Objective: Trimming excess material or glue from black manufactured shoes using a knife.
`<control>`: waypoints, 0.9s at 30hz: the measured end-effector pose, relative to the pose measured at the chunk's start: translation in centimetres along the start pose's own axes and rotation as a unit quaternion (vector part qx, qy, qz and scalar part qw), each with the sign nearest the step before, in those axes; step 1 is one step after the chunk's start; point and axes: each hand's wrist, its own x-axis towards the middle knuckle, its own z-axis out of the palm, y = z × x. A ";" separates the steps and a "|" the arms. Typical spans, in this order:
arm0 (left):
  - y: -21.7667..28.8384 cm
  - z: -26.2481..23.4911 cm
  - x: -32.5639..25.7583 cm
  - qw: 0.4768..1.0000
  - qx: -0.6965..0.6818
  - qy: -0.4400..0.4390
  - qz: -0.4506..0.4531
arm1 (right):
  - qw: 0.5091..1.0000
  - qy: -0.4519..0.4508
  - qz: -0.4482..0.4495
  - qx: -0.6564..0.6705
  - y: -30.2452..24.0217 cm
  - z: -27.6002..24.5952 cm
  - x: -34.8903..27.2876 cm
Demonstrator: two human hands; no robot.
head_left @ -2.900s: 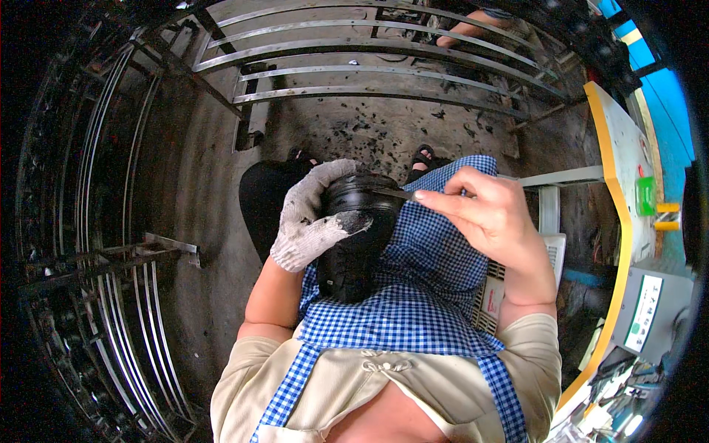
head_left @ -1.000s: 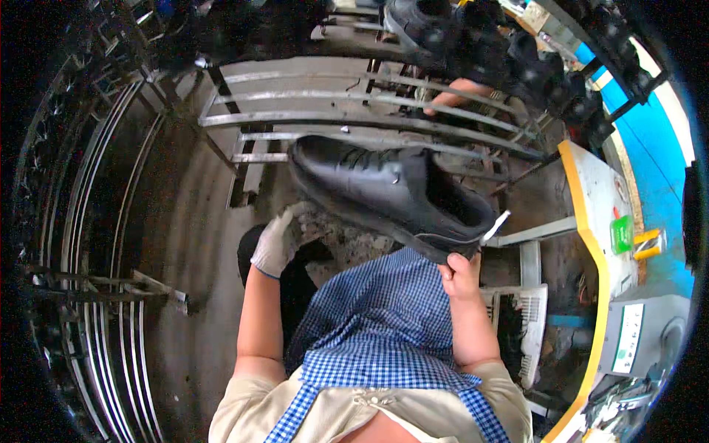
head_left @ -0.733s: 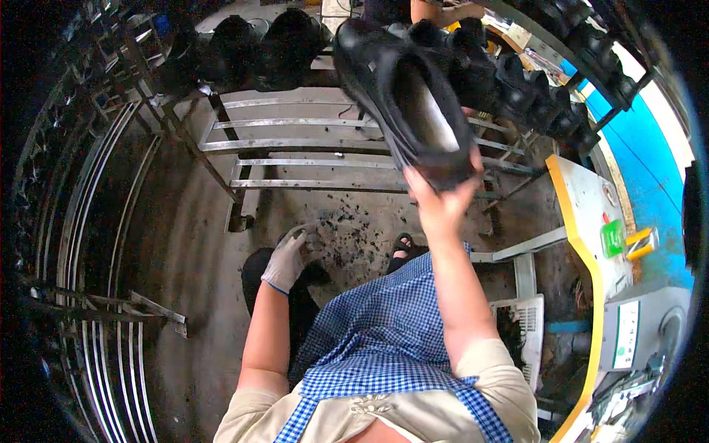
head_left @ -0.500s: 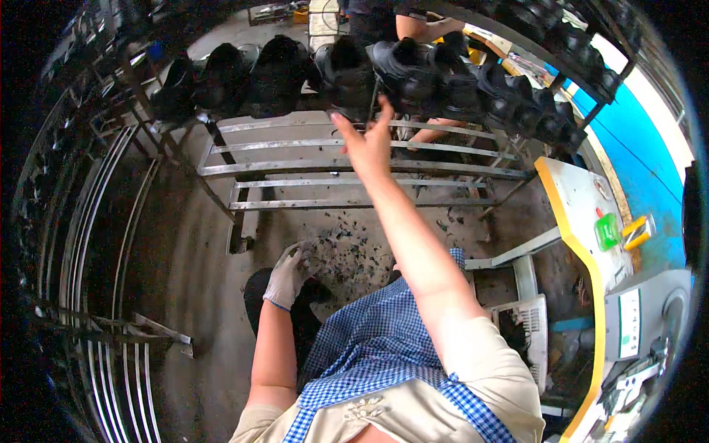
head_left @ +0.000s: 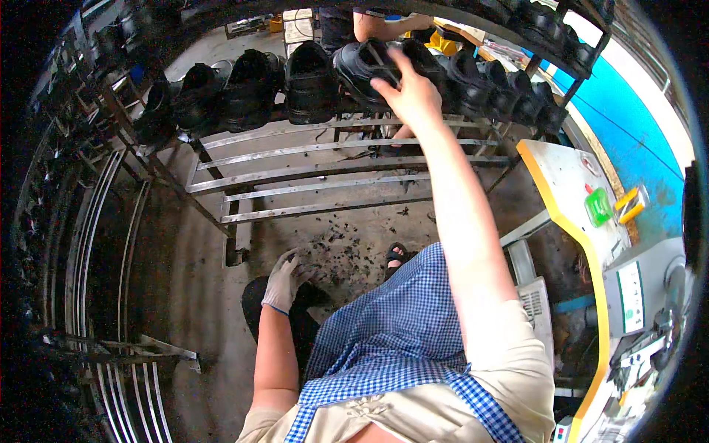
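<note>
Black shoes stand in a row on the rack shelf in front of me. My right hand [head_left: 415, 94], bare, reaches to a black shoe [head_left: 360, 72] near the middle of the row. Its thumb and forefinger are spread at the shoe's right side; the other fingers are partly hidden. Another black shoe [head_left: 309, 81] stands just to the left. Down by my dark-trousered leg [head_left: 258, 303], my left hand [head_left: 284, 282] hangs in a whitish glove. Its fingers are loosely apart and nothing shows in them.
Metal rack bars [head_left: 295, 173] cross below the shoes. Black scraps [head_left: 340, 247] litter the floor. On my right, a yellow-edged table [head_left: 565, 199] carries a green container [head_left: 598, 207] and a grey machine [head_left: 646, 288]. A person's arm [head_left: 380, 28] shows behind the rack.
My right hand has moved up and to the right, from below the row to a shoe. The view has shifted, so the shoes appear farther left. My left hand stays low.
</note>
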 end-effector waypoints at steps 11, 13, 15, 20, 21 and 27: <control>0.5 0.3 -0.9 0.988 0.151 -0.009 -0.026 | 0.980 -0.065 -0.044 0.184 0.4 -3.7 -13.2; 0.7 1.8 -2.5 0.994 0.024 -0.098 -0.034 | 0.976 -0.011 -0.157 0.148 0.5 -4.5 -18.9; -0.9 0.6 -0.8 0.973 -0.113 -0.199 -0.043 | 0.963 -0.043 -0.221 0.150 -0.3 -3.7 -23.5; 2.3 3.7 0.6 0.979 0.060 -0.156 0.118 | 0.911 -0.204 -0.305 0.187 -1.9 -6.0 -32.1; 3.4 4.6 0.6 0.982 0.053 -0.141 0.113 | 0.897 -0.243 -0.315 0.190 -1.7 -6.0 -33.2; 6.2 8.3 -4.4 0.987 0.058 0.013 0.152 | 0.794 -0.480 -0.153 0.339 0.2 -5.9 -34.4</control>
